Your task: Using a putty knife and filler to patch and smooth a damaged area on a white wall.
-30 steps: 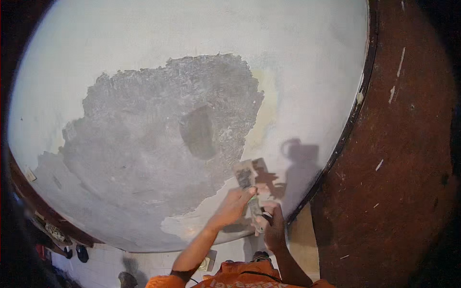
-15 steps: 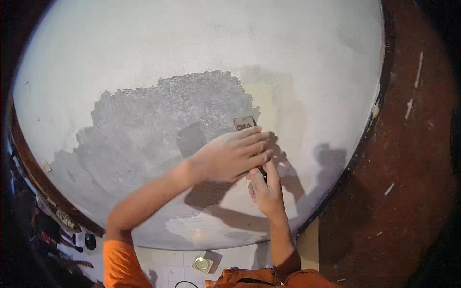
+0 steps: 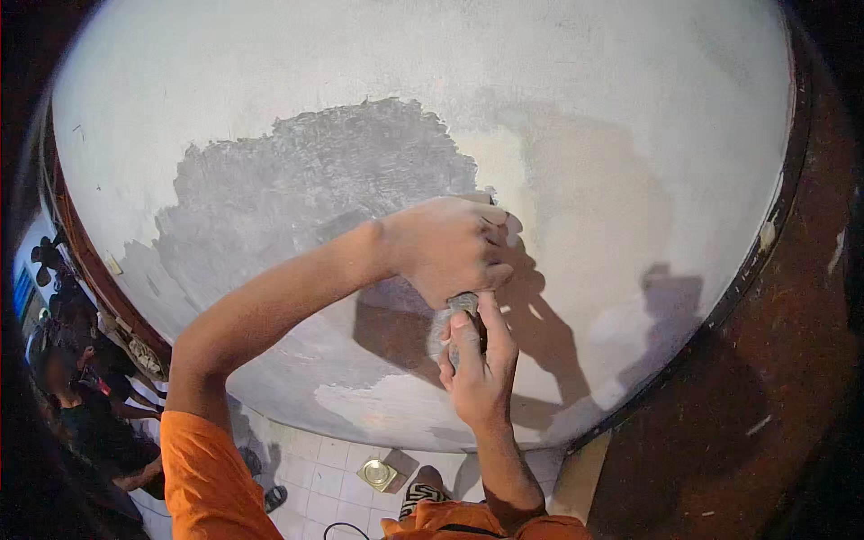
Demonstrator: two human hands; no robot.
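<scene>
A large pale wall surface (image 3: 594, 54) fills most of the view, with a rough grey patch (image 3: 315, 180) in its middle. My right hand (image 3: 481, 369) is closed round the grey-smeared handle of a scraper (image 3: 463, 304), low on the wall just right of the patch. Over the scraper's upper part lies my left hand (image 3: 454, 247), its fingers curled round it. A small edge of the blade shows above the knuckles; the rest is hidden by that hand.
A square tin (image 3: 377, 473) with a round lid stands on the white tiled floor (image 3: 310, 472) below. People in dark clothes (image 3: 99, 432) are at the lower left. A dark frame (image 3: 796, 171) borders the wall, with a reddish-brown surface (image 3: 720, 459) beyond it on the right.
My left fingers, stretched out across the scraper before, are now curled over it. The handle is tilted more toward me and shows more. The view has shifted, revealing more floor and people.
</scene>
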